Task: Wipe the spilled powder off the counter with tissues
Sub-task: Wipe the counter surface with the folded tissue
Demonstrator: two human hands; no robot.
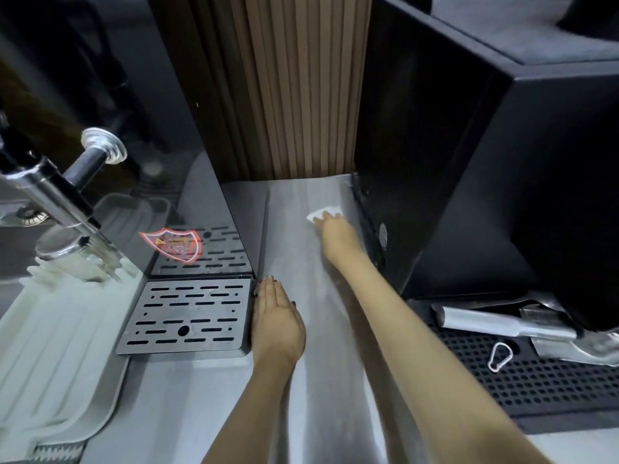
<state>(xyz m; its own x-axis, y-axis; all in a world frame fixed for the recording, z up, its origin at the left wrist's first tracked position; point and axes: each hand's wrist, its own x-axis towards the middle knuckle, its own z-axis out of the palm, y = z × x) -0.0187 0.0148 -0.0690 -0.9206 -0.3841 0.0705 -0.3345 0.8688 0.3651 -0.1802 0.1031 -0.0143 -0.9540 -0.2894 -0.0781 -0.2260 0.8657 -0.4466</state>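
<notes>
My right hand (336, 231) reaches far back along the steel counter (301, 229) and presses a white tissue (323, 211) flat against it, close to the black machine on the right. The fingers lie stretched over the tissue, whose far edge shows beyond the fingertips. A pale film of powder (311, 279) streaks the counter between my two arms. My left hand (276, 316) lies flat on the counter with straight fingers, right beside the edge of the metal drip tray (187, 316). It holds nothing.
A large black machine (469, 162) walls the right side, with a perforated grate (536, 380), a metal handle and a carabiner at its foot. Left stand a chrome tap (57, 192), a second slotted tray with a red sticker (172, 246), and a white ribbed tray (57, 346). A wooden slat wall (301, 95) closes the back.
</notes>
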